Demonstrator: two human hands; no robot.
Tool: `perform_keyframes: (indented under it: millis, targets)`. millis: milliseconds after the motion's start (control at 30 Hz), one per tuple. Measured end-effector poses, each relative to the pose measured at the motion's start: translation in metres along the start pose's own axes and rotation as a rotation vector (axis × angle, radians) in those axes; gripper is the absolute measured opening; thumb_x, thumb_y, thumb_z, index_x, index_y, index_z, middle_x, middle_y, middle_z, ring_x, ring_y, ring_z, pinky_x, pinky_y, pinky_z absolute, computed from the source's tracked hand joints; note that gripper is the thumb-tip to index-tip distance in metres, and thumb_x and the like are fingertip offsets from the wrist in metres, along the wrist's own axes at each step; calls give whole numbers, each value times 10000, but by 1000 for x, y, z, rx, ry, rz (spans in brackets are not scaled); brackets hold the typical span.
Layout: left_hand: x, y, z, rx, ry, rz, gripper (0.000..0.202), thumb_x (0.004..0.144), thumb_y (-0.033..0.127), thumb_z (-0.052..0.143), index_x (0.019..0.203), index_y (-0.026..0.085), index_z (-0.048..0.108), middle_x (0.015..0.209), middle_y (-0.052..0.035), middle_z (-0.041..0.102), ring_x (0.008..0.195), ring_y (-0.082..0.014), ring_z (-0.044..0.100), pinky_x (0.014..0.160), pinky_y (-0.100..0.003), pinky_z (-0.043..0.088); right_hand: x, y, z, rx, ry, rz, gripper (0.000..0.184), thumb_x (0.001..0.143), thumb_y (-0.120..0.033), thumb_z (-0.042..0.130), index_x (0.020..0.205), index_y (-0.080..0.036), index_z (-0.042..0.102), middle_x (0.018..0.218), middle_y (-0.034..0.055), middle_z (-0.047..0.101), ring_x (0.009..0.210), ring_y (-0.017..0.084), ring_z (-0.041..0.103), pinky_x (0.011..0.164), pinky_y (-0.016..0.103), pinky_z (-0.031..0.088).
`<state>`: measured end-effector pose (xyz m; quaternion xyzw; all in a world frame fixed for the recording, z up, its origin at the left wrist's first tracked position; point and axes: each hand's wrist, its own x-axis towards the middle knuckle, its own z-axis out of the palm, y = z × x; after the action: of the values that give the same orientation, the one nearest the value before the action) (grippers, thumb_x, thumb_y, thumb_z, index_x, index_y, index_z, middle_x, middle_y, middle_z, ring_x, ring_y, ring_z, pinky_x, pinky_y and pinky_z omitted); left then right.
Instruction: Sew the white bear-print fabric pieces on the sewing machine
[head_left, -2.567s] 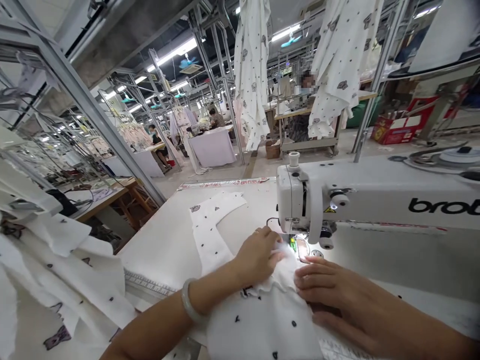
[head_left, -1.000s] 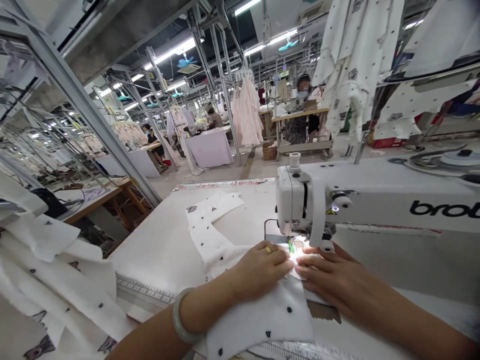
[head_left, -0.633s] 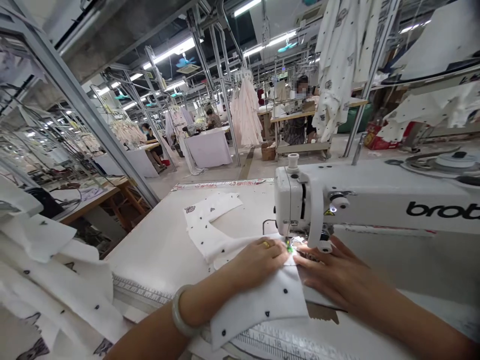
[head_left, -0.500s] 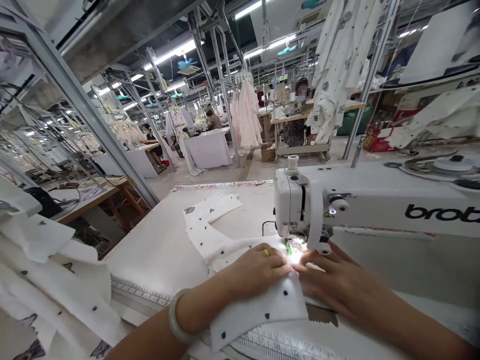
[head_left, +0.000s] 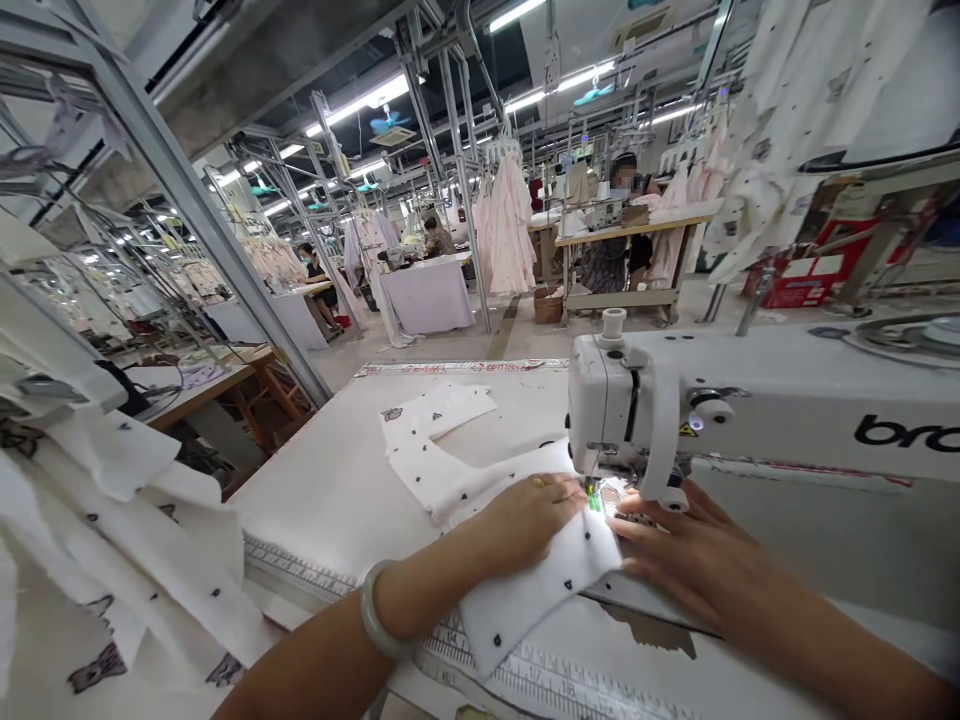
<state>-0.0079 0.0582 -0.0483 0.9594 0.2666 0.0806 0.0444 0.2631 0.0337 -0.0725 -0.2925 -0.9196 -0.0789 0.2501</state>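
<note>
A white fabric piece (head_left: pixel 450 470) with small dark prints lies on the sewing table (head_left: pixel 337 490) and runs under the needle of a white sewing machine (head_left: pixel 750 400). My left hand (head_left: pixel 525 515), with a ring and a pale bangle at the wrist, lies flat on the fabric just left of the presser foot. On the right side of the foot, my right hand (head_left: pixel 682 550) rests flat with fingers stretched, pressing the fabric edge. Both hands touch the cloth beside the lit needle area (head_left: pixel 596 495).
A pile of the same printed fabric (head_left: pixel 112 540) sits at my left. A measuring tape strip (head_left: pixel 525 665) runs along the table's front edge. Garments hang from overhead rails (head_left: pixel 510 220). Other people sit at sewing tables (head_left: pixel 630 230) further back.
The fabric has fed further through the machine: less of it lies in front of the needle and more behind. My hands stay flat on it beside the foot. The view shifted slightly.
</note>
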Motion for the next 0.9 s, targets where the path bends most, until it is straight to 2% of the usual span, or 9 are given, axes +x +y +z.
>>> perform_keyframes:
  millis: [200,333,500,567,633,700,767,867,900]
  targets:
    - [0,-2,0,-4,-10,-24,598,822,-26,438,1410,36,529,1466,-175,587,1453,-242,474,1223,-379,400,3,2,-2,17,11,1,263,1052,-443,544,1248,-331,679,1172,-4,756,997,215,726,1150,441,343]
    - [-1,3,0,6,-13,-52,548,886,5,437,1427,39,514,1482,-165,576,1458,-241,465,1234,-376,374,2,3,-3,7,39,-5,246,1065,-425,518,1218,-315,676,1152,-15,763,962,219,729,1153,470,326]
    - [-6,6,-8,27,52,-160,419,1089,358,411,1448,176,529,1485,-104,596,1470,-237,457,1281,-489,277,-2,9,-4,45,-6,18,235,1064,-414,514,1216,-323,668,1155,-21,758,954,225,719,1168,506,318]
    - [-13,-4,-19,60,94,-318,461,1082,445,423,1473,220,518,1504,-83,583,1508,-246,401,1303,-533,181,-2,10,-5,59,17,17,242,1064,-415,506,1182,-310,688,1136,-6,764,982,240,714,1153,514,351]
    - [-26,-21,-35,103,84,-590,452,1084,452,394,1474,262,522,1535,-62,555,1543,-262,334,1294,-575,151,0,8,-7,74,45,9,267,1069,-418,490,1161,-295,708,1089,12,768,970,243,715,1104,504,419]
    - [-48,-38,-50,135,24,-847,416,1086,418,365,1417,272,571,1534,-68,553,1536,-299,340,1243,-621,248,2,1,-10,119,43,1,285,1071,-415,486,1173,-288,719,1041,30,765,937,239,713,996,467,511]
    - [-77,-44,-61,159,-26,-986,377,1069,360,388,1320,205,624,1492,-140,579,1455,-351,452,1140,-629,394,5,-9,-14,189,15,0,291,1061,-414,509,1236,-297,711,1063,51,753,965,243,706,892,421,570]
    - [-126,-19,-60,201,-76,-1129,363,1049,266,369,1174,81,656,1278,-271,668,1217,-377,645,987,-581,512,10,-25,-18,279,-71,4,390,1038,-444,560,1407,-333,619,1267,80,702,1158,271,661,926,414,592]
    - [-140,-2,-56,203,-104,-1160,352,1041,248,369,1112,77,668,1141,-265,713,1102,-368,697,931,-558,539,11,-29,-19,298,-113,-6,445,1027,-462,579,1458,-348,575,1346,79,670,1229,283,632,972,429,583]
